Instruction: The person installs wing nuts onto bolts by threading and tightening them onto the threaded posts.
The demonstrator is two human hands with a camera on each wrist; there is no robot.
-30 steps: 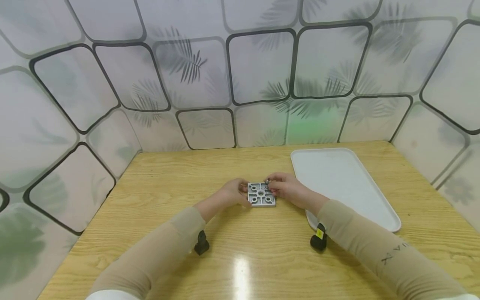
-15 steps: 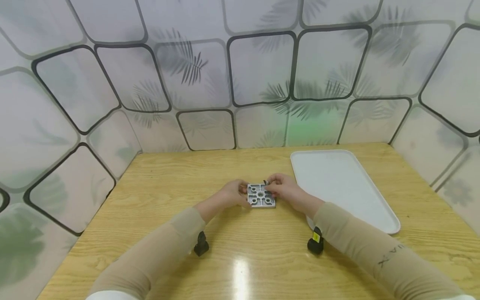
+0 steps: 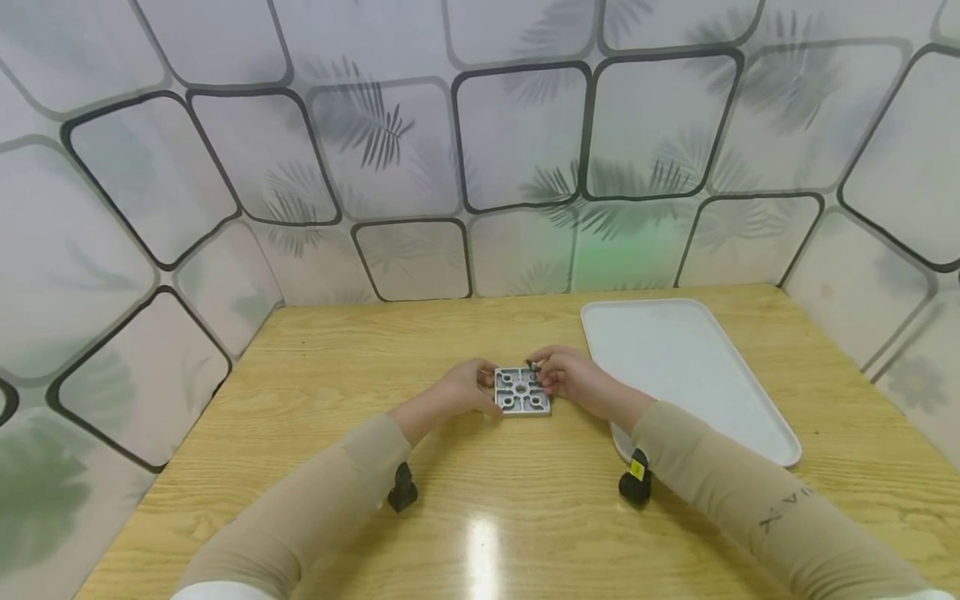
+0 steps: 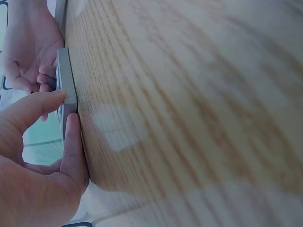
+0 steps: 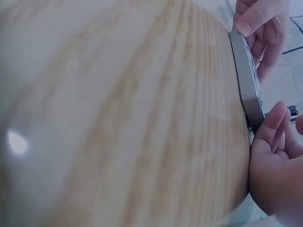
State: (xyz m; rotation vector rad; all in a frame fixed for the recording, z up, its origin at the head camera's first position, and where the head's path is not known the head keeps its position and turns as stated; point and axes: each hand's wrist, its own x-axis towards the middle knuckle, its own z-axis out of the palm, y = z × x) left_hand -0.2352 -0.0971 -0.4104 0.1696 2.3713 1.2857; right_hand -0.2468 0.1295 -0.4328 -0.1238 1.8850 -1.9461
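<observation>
A square grey metal plate (image 3: 522, 407) with round bosses and ribs on its upper face lies flat on the table. My left hand (image 3: 467, 387) grips its left edge; in the left wrist view the thumb (image 4: 49, 98) presses on the upper rim. At the plate's far right corner my right hand (image 3: 576, 380) pinches a small dark, screw-like piece (image 3: 532, 365) over the corner boss. That piece (image 5: 293, 110) also shows beyond the fingertips in the right wrist view. Its lower end is hidden by the fingers, so I cannot tell whether it sits in the hole.
A white tray (image 3: 682, 367) lies on the wooden table (image 3: 352, 358) to the right, partly under the right forearm. Patterned cloth walls (image 3: 525, 133) stand at the back and both sides. Black cameras hang from both wrists.
The left hand and plate stay put. The right fingers shift slightly around the small piece at the corner, its wrist dipping left and returning.
</observation>
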